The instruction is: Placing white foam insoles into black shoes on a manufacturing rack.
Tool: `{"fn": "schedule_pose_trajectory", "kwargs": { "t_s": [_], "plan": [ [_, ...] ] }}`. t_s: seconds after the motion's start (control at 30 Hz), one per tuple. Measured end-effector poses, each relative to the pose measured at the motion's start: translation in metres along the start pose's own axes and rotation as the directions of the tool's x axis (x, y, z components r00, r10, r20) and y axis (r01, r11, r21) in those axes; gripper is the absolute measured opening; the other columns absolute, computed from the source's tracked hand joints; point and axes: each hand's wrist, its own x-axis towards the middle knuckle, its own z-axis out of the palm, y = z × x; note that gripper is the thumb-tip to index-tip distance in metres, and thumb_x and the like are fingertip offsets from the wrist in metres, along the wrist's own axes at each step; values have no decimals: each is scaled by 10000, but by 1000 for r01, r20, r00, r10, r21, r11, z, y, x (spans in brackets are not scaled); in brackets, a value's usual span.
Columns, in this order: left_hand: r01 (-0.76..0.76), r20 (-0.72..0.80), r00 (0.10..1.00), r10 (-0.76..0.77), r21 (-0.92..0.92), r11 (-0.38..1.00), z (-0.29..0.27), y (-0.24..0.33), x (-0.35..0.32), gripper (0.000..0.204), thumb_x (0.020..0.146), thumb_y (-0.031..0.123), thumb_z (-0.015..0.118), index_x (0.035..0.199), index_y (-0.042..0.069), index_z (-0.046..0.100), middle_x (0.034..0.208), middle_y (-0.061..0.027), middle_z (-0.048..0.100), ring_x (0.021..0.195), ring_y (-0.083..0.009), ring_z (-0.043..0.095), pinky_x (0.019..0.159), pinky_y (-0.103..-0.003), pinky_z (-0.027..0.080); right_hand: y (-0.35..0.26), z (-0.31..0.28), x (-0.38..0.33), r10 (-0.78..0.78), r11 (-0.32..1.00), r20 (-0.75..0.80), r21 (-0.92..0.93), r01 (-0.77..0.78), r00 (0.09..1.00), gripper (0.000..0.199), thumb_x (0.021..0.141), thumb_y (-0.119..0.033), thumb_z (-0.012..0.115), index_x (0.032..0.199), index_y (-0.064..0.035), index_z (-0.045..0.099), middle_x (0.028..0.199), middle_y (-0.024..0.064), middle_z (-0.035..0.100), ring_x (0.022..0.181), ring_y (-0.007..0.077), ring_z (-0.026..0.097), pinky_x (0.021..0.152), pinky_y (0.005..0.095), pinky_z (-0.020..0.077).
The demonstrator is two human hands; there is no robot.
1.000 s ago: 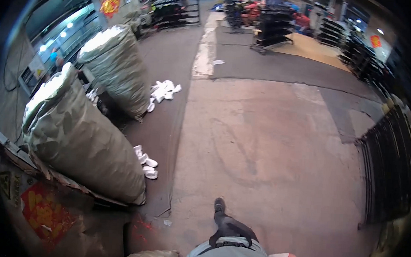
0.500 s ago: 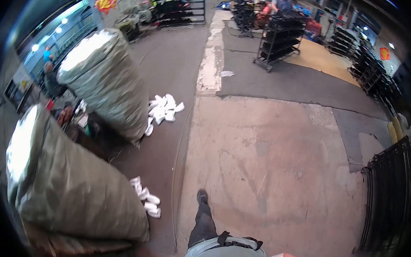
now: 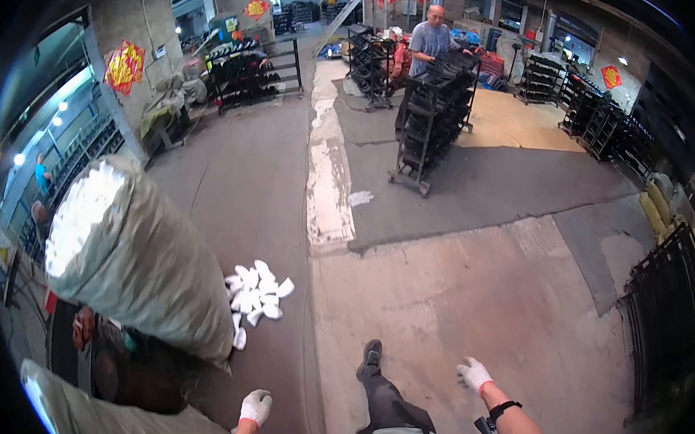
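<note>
left hand [image 3: 255, 407]: white knit glove, fingers loosely spread, grasping nothing – hangs low by my left hip
right hand [image 3: 475, 374]: same glove with red cuff, fingers splayed, released – black band on the wrist, out to my right over bare floor
nearest thing: big grey-green woven sack [image 3: 142, 256], stuffed, its open mouth showing white filling
sack direction: forward-left of my left hand, near but apart; my left hand is far the nearer one, the right is well apart
sack long axis: leaning – mouth up-left, base down toward me
white pieces [image 3: 255, 295]: small curved flat shapes in a loose heap on the floor, just beside the sack's right flank, ahead of my left hand
floor [image 3: 469, 304]: rough stained concrete, worn white stripe running away from me
my leg [image 3: 377, 386]: dark trouser, dark shoe, stepping forward between the hands
background: person at a black wheeled rack [image 3: 433, 119], well apart
</note>
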Motion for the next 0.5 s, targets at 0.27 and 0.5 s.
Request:
{"fn": "schedule_pose_trajectory", "kwargs": {
  "t_s": [0.27, 0.5],
  "plan": [
    [-45, 383, 924, -3, 117, 992, -10, 62, 191, 398, 1056, 342, 667, 1271, 26, 778, 1323, -243, 758, 1304, -437, 678, 1096, -513, 539, -307, 40, 280, -91, 993, 55, 74, 87, 994, 865, 1068, -352, 702, 1747, -40, 266, 1331, 197, 730, 1004, 304, 753, 816, 483, 633],
    [75, 627, 765, -151, 146, 986, -48, 91, 264, 468, 1022, 309, 707, 1397, 29, 716, 1227, -242, 792, 1180, -435, 725, 984, -510, 582, -617, 94, 395, -351, 886, -59, 301, 352, 935, 818, 1084, -398, 709, 1721, -53, 328, 1220, 142, 708, 820, 235, 720, 661, 422, 588]
  ]
}}
